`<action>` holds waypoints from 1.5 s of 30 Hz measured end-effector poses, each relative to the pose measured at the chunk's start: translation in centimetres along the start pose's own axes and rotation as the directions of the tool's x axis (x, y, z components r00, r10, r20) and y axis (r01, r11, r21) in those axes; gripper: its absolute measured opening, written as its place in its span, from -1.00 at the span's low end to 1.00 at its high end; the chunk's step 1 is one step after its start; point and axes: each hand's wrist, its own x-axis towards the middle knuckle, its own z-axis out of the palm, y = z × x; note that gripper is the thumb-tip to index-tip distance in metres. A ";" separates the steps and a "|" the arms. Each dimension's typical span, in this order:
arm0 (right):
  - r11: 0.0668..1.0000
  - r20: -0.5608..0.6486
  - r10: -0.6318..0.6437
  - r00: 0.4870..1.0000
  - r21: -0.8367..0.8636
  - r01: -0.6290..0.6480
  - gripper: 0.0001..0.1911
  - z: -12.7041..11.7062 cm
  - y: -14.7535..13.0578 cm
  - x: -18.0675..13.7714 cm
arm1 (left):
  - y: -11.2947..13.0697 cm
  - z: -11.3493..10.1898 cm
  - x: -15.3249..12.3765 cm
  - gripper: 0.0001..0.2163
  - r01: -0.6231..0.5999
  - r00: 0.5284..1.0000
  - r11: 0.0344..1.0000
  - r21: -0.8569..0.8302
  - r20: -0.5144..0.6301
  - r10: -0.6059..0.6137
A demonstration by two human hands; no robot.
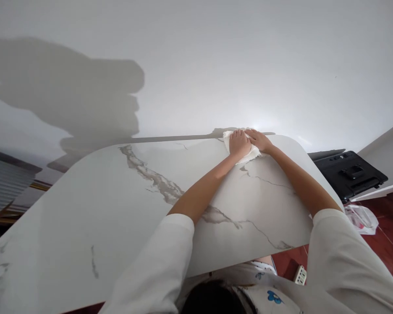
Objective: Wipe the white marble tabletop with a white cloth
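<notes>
Wall (196, 65) behind table (85, 209), case (334, 172) and bag (363, 220) at right, cloth (253, 152) under left hand (239, 144) and right hand (260, 141), both laid flat

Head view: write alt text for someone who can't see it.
A person's left hand and right hand rest on a white cloth near the far edge of a marbled table by a wall. A black case is at right.

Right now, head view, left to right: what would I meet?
Grey ribbed panel → left hand, on the white cloth → right hand → power strip → black case.
</notes>
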 end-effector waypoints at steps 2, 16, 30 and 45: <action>1.000 -0.002 0.004 1.000 0.016 -0.004 -0.44 -0.3 1.4 -0.1 | 0.9 0.6 0.8 -0.61 -0.003 1.000 1.000 -0.013 0.008 0.003; 0.984 -0.014 0.142 0.990 -0.109 -0.143 -0.40 -2.7 2.0 -10.5 | 6.9 1.0 -3.8 -0.53 -0.180 0.975 0.982 -0.050 0.126 0.185; 0.976 0.001 0.201 0.980 -0.083 -0.201 -0.42 -4.3 -7.8 -23.6 | 9.9 -4.1 -16.7 -0.48 -0.043 0.948 0.938 -0.343 0.282 0.147; 0.945 -0.087 0.324 0.942 -0.019 -0.327 -0.47 -7.9 -1.4 -31.2 | 18.9 -2.3 -17.1 -0.43 -0.056 0.905 0.878 -0.476 0.348 0.246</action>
